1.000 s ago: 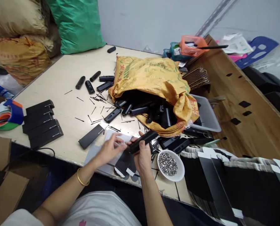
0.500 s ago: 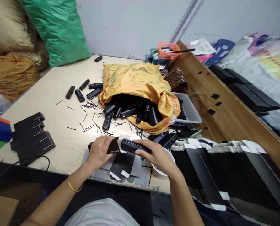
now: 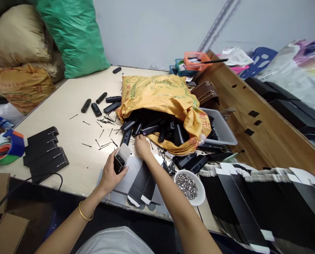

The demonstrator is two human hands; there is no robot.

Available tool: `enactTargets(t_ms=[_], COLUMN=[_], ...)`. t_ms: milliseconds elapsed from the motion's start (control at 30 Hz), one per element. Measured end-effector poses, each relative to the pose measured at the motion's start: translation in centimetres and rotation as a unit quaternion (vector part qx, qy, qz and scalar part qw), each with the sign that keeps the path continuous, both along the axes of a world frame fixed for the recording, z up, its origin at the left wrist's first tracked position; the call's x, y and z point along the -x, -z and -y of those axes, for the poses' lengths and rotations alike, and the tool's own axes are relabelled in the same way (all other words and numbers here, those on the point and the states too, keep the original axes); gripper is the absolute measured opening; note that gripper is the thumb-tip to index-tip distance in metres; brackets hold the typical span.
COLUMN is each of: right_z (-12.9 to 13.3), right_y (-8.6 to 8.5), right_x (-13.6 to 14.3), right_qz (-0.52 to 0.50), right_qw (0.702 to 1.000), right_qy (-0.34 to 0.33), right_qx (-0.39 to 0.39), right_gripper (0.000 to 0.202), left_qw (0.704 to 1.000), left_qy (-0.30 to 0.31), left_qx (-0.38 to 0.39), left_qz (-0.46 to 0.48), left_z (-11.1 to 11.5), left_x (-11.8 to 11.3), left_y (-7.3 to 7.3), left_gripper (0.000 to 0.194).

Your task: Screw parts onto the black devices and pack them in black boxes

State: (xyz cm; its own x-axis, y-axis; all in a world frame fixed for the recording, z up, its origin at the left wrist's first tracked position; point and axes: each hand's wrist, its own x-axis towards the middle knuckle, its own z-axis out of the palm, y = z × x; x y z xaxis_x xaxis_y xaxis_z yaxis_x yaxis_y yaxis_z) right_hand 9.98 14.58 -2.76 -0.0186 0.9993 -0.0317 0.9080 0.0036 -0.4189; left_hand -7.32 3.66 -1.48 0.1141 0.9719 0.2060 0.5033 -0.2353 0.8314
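Observation:
My left hand [image 3: 110, 174] is wrapped round a small black carton [image 3: 117, 165], tilted with its pale end flap up. A dark thing shows inside the carton's open end. Further forward, my right hand [image 3: 142, 146] reaches down to the table by the mouth of a yellow woven sack [image 3: 157, 91]. Its fingers look curled together; their tips, and anything in them, are hidden. Black handheld devices spill from the sack, one of them [image 3: 126, 137] just left of my right hand. Flat black cartons [image 3: 139, 181] lie below my hands.
Thin black sticks [image 3: 104, 145] are scattered on the table. A white bowl of small metal parts [image 3: 187, 187] stands right of my forearm, beside stacked flat cartons [image 3: 237, 201]. Black boxes [image 3: 45, 151] and tape rolls [image 3: 14, 141] lie left. A wooden board [image 3: 242, 123] edges the right.
The device that was in my right hand at the carton's opening has left that hand. My right hand has moved forward to the sack's mouth; my left hand has turned the carton more upright.

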Motion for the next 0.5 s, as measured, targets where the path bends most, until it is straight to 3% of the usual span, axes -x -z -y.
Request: enactTargets(t_ms=[133, 233, 333, 400, 500], right_z=[0.5, 2.7, 6.0, 8.4, 11.0], right_y=[1.3, 0.3, -2.9, -5.7, -9.5], right_x=[-1.0, -3.2, -5.7, -6.8, -6.8], right_qz=[0.024, 0.018, -0.095, -0.179, -0.089], right_qw=[1.000, 1.000, 0.993, 0.971, 0.972], right_qy=[-0.007, 0.010, 0.018, -0.023, -0.123], right_qx=[0.005, 0.003, -0.070, -0.159, -0.178], right_gripper=[0.020, 0.018, 0.025, 0.022, 0.022], left_qw=[0.999, 0.999, 0.999, 0.999, 0.998], left_qy=[0.006, 0.012, 0.020, 0.033, 0.060], left_qx=[-0.024, -0.030, -0.029, -0.025, -0.016], left_qz=[0.030, 0.028, 0.017, 0.002, -0.022], left_z=[-0.2, -0.3, -0.4, -0.4, -0.1], left_x=[-1.8, -3.4, -4.2, -4.4, -4.7], left_y=[-0.4, -0.6, -0.7, -0.8, -0.9], left_gripper=[0.066, 0.063, 0.064, 0.066, 0.069])
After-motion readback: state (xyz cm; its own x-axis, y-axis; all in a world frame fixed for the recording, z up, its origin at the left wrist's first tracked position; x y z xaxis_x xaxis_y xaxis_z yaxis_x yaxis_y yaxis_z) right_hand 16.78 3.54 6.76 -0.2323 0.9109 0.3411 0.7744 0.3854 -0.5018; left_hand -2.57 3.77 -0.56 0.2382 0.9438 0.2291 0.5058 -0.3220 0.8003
